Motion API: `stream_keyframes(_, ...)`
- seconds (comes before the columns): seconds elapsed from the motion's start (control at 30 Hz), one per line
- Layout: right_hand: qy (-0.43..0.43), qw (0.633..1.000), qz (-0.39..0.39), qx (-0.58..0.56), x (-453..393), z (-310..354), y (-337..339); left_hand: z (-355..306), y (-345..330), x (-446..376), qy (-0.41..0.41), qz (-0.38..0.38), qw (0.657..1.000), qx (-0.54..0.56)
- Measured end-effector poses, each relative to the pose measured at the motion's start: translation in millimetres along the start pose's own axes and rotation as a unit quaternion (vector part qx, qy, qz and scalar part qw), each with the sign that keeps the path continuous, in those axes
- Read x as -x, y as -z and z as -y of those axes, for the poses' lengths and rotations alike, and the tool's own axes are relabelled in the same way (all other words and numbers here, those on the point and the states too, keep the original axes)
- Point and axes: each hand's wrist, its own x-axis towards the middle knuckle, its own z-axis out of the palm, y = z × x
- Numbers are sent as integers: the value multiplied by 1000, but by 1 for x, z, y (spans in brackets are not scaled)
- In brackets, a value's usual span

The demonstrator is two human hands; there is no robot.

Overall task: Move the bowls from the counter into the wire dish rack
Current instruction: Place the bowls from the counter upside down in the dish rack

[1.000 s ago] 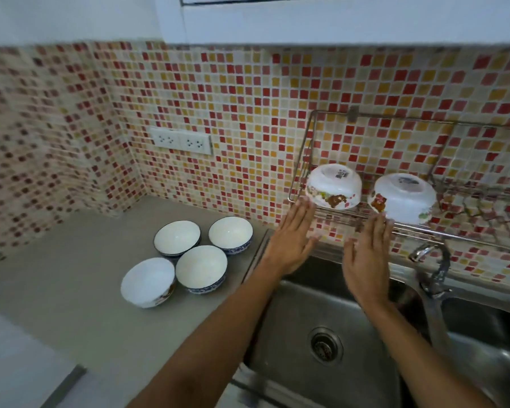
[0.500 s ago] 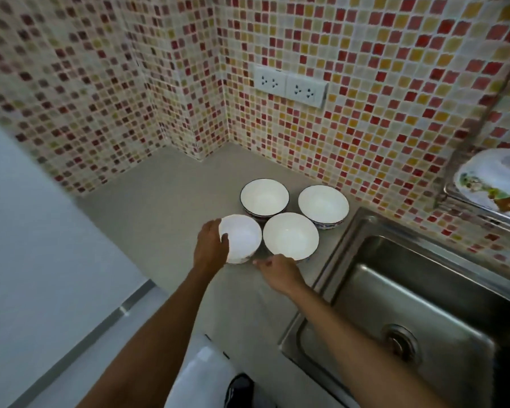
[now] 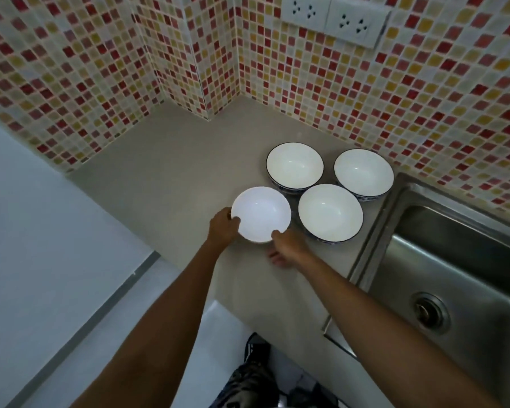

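Several white bowls sit upright on the grey counter. The nearest plain white bowl is held between both hands: my left hand grips its left rim, and my right hand holds its lower right side from underneath. Three blue-rimmed bowls stand close by: one to the right, one behind, one at the back right. The wire dish rack is out of view.
A steel sink with a drain lies right of the bowls. Mosaic tile walls meet in a corner behind the counter, with wall sockets above. The counter's front edge drops to the floor at the lower left.
My view swung from the rack down to the counter. Both hands left the rack's two bowls, came to the nearest white bowl and closed on it; the bowl seems slightly raised now.
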Motion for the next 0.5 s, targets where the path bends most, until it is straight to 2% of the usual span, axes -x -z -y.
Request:
stream_keyframes(0.1, -1, 999, 23, -33, -1, 3, 0, 3, 9, -4, 10, 5, 999, 31)
stream_keyframes(0.27, 47, 995, 13, -84, 10, 8, 18, -22, 15, -1, 18, 6, 991, 133)
stream_keyframes(0.5, 90, 986, -74, -116, 32, -17, 80, -87, -26, 32, -17, 172, 951, 257)
